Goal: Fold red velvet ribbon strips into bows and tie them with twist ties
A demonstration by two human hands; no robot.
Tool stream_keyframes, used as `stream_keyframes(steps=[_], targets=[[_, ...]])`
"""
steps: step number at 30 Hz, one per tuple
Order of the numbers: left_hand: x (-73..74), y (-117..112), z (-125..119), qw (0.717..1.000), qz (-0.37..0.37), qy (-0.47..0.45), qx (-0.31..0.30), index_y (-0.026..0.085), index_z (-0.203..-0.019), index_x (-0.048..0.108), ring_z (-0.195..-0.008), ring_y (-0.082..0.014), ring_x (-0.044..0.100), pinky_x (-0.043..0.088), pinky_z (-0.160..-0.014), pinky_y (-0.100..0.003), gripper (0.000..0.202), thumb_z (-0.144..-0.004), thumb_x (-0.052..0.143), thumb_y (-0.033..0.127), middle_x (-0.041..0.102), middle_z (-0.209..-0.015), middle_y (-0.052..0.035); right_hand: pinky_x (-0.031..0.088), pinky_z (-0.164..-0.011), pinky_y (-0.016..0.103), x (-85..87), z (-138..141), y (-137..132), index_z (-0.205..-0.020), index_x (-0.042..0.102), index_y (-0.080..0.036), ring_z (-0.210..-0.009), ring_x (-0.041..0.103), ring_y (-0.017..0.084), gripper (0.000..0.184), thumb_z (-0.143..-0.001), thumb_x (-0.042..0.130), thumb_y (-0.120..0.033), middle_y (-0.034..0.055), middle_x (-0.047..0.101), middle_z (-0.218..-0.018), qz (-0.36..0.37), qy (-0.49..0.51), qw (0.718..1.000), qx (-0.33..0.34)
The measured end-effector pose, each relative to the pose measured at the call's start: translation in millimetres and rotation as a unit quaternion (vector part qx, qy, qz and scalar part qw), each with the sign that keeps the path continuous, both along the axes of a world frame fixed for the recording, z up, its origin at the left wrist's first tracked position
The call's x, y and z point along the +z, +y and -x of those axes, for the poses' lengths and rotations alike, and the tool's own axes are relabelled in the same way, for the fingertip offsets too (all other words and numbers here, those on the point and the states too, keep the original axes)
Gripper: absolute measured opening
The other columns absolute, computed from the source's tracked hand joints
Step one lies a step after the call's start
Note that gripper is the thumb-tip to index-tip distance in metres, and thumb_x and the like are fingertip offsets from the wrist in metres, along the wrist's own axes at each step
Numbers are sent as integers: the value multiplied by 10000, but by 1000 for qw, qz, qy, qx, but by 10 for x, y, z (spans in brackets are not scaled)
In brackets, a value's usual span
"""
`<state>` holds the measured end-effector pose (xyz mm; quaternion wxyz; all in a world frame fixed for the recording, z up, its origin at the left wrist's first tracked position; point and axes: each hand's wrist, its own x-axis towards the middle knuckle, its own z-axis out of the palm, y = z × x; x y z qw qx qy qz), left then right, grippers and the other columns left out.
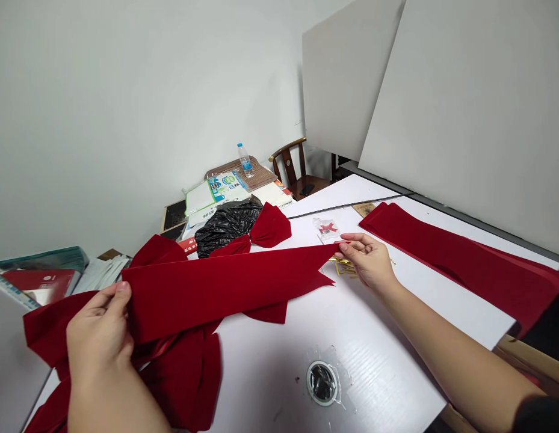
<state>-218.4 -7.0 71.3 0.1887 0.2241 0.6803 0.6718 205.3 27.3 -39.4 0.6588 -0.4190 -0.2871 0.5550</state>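
Note:
A dark red velvet ribbon strip (229, 282) is stretched between my two hands above the white table. Its left end is pinched between the thumb and fingers of my left hand (101, 325). At the other end, which is cut into points, my right hand (367, 258) grips the upper tip. Beneath and behind the strip lie red velvet bows and folded pieces (189, 379). One red bow (271, 227) with a gathered centre rests against a black plastic bag (227, 222). Gold ties (345, 266) lie partly hidden behind my right hand.
More long red velvet strips (450, 252) lie stacked on the table's right side. A small clear packet (327, 228) sits beyond my right hand. The white table (261, 373) has a round cable hole (322, 383). A water bottle (245, 161) and a wooden chair (295, 165) stand behind.

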Motion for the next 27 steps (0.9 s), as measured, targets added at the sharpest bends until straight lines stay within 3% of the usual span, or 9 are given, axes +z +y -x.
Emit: stream_keyframes(steps=[8, 19, 23, 26, 27], targets=[[-30, 72, 85, 999, -11, -14, 37, 141, -768, 721, -551, -80, 488, 429, -488, -160, 436, -360, 863, 197, 576, -531, 56, 606, -641, 172, 9, 2, -3, -941, 704, -126, -649, 733, 144, 635, -460, 1008, -409, 23, 721, -735, -1, -3, 1000, -8], [-68, 125, 205, 999, -52, -2, 13, 135, -719, 707, -575, -81, 532, 452, -508, -171, 615, -167, 955, 245, 630, -568, 53, 608, -663, 173, 11, 25, 18, -915, 689, -132, -653, 727, 133, 609, -469, 1005, -401, 18, 718, -727, 6, 5, 1000, -14], [-59, 60, 228, 988, -99, 116, 32, 149, -774, 727, -534, -65, 490, 413, -507, -181, 474, -404, 960, 330, 596, -546, 69, 618, -716, 231, -68, -24, 22, -966, 686, -140, -712, 730, 150, 628, -515, 981, -462, 53, 742, -822, 13, -50, 999, -11], [-2, -108, 94, 963, -128, 235, 33, 150, -842, 757, -627, -109, 601, 506, -627, -236, 283, -616, 879, 269, 696, -680, 32, 611, -895, 379, -100, -43, 9, -1029, 705, -151, -974, 732, 243, 606, -608, 922, -530, 123, 751, -1054, -17, -206, 978, -27], [27, -172, 7, 954, -114, 278, -4, 156, -877, 769, -678, -127, 639, 528, -671, -250, 237, -680, 847, 263, 729, -744, 14, 584, -962, 447, -75, -21, 2, -1062, 716, -165, -1066, 709, 278, 578, -662, 886, -548, 128, 736, -1140, -46, -276, 959, -40]])
